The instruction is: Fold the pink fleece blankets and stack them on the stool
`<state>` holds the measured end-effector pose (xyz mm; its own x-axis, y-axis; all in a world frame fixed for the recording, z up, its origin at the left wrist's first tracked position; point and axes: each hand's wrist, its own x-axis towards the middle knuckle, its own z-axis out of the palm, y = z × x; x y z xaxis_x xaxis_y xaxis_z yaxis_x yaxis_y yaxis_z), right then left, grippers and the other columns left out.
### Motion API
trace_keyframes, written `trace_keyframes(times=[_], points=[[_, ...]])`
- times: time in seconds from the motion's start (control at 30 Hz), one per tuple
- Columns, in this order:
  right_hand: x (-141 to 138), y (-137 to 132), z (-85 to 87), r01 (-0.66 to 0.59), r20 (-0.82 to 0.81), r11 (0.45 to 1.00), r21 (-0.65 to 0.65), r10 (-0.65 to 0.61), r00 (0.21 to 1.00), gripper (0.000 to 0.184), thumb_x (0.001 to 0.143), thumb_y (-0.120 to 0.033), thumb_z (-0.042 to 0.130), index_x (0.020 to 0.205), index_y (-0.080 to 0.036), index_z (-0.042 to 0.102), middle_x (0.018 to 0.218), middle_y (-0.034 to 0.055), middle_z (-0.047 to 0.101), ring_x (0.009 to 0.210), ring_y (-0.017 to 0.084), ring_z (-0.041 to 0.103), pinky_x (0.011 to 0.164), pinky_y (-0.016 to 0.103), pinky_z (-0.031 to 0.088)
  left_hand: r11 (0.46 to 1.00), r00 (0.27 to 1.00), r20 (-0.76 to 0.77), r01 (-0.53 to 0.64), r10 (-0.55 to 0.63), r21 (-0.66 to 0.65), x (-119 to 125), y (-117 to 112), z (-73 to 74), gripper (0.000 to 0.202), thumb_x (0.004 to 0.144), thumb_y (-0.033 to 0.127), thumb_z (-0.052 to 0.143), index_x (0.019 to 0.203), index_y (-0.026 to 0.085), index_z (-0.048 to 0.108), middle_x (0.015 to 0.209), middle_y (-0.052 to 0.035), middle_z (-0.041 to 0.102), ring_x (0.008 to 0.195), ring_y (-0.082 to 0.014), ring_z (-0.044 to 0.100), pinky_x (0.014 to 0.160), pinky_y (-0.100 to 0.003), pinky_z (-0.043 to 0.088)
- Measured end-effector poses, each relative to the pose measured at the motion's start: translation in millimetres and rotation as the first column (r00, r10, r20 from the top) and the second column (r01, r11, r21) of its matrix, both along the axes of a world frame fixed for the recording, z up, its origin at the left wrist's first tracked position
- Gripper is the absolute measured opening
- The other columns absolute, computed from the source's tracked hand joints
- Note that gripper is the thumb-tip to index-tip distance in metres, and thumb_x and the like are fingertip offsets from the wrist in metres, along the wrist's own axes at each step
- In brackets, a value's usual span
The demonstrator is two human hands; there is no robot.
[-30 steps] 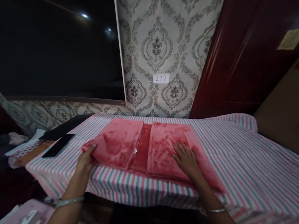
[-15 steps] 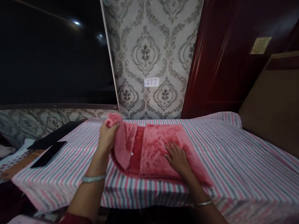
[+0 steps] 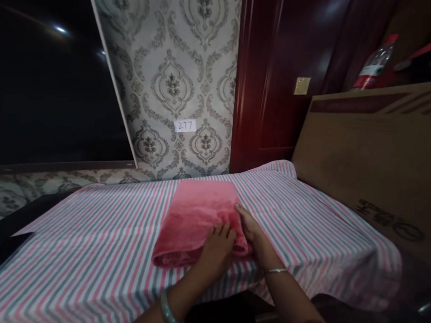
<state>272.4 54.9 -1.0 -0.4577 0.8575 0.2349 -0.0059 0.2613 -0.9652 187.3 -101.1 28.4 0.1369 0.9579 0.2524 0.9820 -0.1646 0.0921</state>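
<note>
A pink plush cloth, folded into a thick pad, lies on the striped tablecloth. Its layers show along the near edge, and a rolled fold shows at the near right corner. My left hand, below a pale green bangle, rests on top of the cloth near that corner with its fingers somewhat bent and apart. Against the cloth's right edge lies my right hand, a thin silver bracelet on its wrist. Its fingers stretch along the side; part of them is hidden.
A large cardboard box stands at the right, with a red-capped bottle at its top edge. The dark television screen fills the upper left. A flat black object lies at the table's left. A "277" label is on the wall.
The left part of the cloth has been folded over to the right, making a narrower pad. My left hand has let go and moved right; my right hand went from the top to the right edge.
</note>
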Motion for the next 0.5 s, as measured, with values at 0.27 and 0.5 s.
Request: trace_keyframes(times=[0.27, 0.5], points=[[-35, 32, 65.0, -0.048, -0.182, 0.972, -0.23, 0.005, 0.983, 0.049, 0.07, -0.028, 0.069, 0.117, -0.017, 0.062, 0.101, 0.0075, 0.075, 0.094, 0.025, 0.069, 0.09, 0.038, 0.055, 0.994, 0.986, -0.134, -0.091, 0.097, 0.055, -20, -5, 18.2, 0.053, 0.085, 0.009, 0.043, 0.135, 0.018, 0.057, 0.137, -0.0168, 0.06, 0.126, -0.0287, 0.056, 0.105, -0.048, 0.043], [-28, 59, 75.3, -0.03, -0.092, 0.984, -0.177, 0.014, 0.996, 0.056, 0.072, -0.025, 0.069, 0.126, -0.017, 0.061, 0.105, 0.0041, 0.075, 0.096, 0.022, 0.067, 0.093, 0.038, 0.052, 0.978, 0.981, -0.153, -0.089, 0.119, 0.19, -1, 23, 15.6, 0.037, 0.09, 0.011, 0.044, 0.12, 0.017, 0.064, 0.119, -0.0145, 0.067, 0.106, -0.027, 0.061, 0.089, -0.041, 0.049]])
